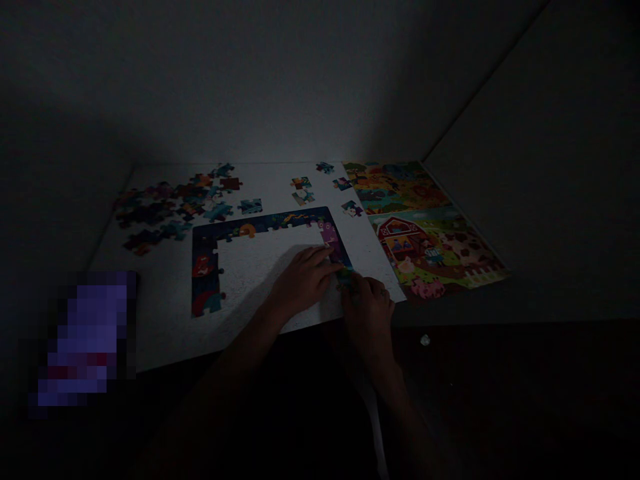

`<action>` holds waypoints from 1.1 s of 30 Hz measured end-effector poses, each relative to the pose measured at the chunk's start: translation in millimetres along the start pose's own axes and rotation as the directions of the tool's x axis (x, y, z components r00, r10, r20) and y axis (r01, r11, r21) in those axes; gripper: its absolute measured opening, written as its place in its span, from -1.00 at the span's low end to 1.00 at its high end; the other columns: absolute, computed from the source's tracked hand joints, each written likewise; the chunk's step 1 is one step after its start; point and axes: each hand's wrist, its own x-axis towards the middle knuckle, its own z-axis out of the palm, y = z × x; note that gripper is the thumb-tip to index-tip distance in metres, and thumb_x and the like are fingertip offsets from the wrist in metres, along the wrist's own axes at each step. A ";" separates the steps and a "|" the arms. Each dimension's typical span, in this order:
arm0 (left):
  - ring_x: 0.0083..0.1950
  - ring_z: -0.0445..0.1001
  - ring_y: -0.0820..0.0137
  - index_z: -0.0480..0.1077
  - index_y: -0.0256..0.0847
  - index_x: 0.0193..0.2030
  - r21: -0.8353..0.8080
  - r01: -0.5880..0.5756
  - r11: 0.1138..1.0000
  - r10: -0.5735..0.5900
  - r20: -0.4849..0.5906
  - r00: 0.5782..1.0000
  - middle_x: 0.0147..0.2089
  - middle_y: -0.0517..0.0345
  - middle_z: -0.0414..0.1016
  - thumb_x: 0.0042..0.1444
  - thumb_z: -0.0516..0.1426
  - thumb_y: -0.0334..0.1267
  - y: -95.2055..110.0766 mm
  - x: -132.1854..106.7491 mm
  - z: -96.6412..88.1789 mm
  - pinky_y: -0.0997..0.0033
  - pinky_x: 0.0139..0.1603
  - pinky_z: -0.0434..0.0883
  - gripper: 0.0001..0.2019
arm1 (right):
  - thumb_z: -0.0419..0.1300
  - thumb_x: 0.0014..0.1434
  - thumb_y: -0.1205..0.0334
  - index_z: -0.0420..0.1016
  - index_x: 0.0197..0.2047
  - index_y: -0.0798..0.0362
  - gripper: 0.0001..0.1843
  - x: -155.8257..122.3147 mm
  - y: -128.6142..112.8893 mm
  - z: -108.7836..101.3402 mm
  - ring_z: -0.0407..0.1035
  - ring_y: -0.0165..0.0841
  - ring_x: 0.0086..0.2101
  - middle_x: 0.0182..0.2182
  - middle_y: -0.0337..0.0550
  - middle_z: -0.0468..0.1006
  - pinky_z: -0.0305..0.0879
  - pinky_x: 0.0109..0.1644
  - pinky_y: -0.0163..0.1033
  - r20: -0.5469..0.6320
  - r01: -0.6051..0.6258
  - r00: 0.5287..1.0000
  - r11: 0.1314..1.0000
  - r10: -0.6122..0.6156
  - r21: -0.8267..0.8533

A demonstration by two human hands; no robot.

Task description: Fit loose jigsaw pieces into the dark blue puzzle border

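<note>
The room is dim. A partly built dark blue puzzle frame (260,225) lies on the white table (160,320), with its top and left sides joined and a short right side. My left hand (303,280) rests flat with fingers stretched toward the lower end of that right side. My right hand (367,303) is curled at the same spot, fingers pressed on a small puzzle piece (345,275) at the frame's right edge.
Several loose pieces (170,207) are heaped at the table's back left, a few more (303,189) lie near the back middle. Two finished colourful puzzles (430,227) lie on the right. Walls stand close behind and to the right. A blurred purple patch (83,340) sits at the front left.
</note>
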 end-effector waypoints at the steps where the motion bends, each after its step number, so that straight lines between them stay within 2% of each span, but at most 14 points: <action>1: 0.33 0.27 0.22 0.46 -0.02 0.12 -0.015 -0.004 1.000 0.004 -0.011 1.000 0.32 0.08 0.33 0.25 0.10 -0.42 -0.3 -0.6 -0.2 -0.01 0.31 0.28 -0.65 | 0.10 0.26 0.17 0.43 0.12 0.02 -0.62 -0.3 -0.8 -0.5 0.34 -0.08 -0.07 -0.02 0.11 0.48 0.19 -0.07 -0.01 0.002 0.000 1.000 1.000 0.000 -0.007; 6: 0.25 0.36 0.25 0.51 -0.06 0.03 -0.078 -0.043 0.996 0.040 -0.039 0.998 0.27 0.06 0.39 0.23 0.10 -0.46 -0.6 -3.5 -2.2 0.03 0.24 0.35 -0.68 | 0.10 0.26 0.16 0.41 0.13 0.02 -0.62 -0.8 -2.0 -0.9 0.33 -0.06 -0.06 0.00 0.11 0.46 0.19 -0.04 0.03 0.010 -0.003 1.000 1.000 0.003 -0.012; 13: 0.22 0.37 0.25 0.52 -0.06 -0.01 -0.051 -0.066 0.997 0.065 -0.020 0.998 0.18 0.10 0.47 0.22 0.09 -0.46 1.3 -2.6 -2.1 0.02 0.24 0.35 -0.69 | 0.11 0.27 0.12 0.45 0.13 0.04 -0.60 6.2 9.7 -2.0 0.34 -0.07 -0.08 -0.07 0.11 0.47 0.25 -0.04 0.02 -0.065 0.097 0.994 0.992 -0.092 0.086; 20: 0.18 0.41 0.24 0.53 -0.13 -0.01 0.003 -0.117 0.993 0.117 -0.032 0.993 0.14 0.04 0.50 0.22 0.08 -0.47 1.2 -2.5 -0.3 0.06 0.21 0.38 -0.70 | 0.10 0.31 0.16 0.49 0.12 0.11 -0.61 16.4 21.4 -7.1 0.37 -0.14 -0.11 -0.14 0.10 0.47 0.33 0.00 -0.02 -0.028 0.215 0.976 0.954 -0.214 0.210; 33: 0.17 0.41 0.24 0.50 -0.14 0.01 0.050 -0.141 0.989 0.143 -0.036 0.989 0.12 0.03 0.50 0.23 0.07 -0.46 3.7 -2.6 1.2 0.08 0.19 0.39 -0.70 | 0.08 0.33 0.11 0.52 0.10 0.03 -0.63 13.9 23.6 -0.7 0.34 -0.17 -0.12 -0.15 0.04 0.45 0.30 0.00 -0.02 -0.090 0.255 0.966 0.956 -0.244 0.145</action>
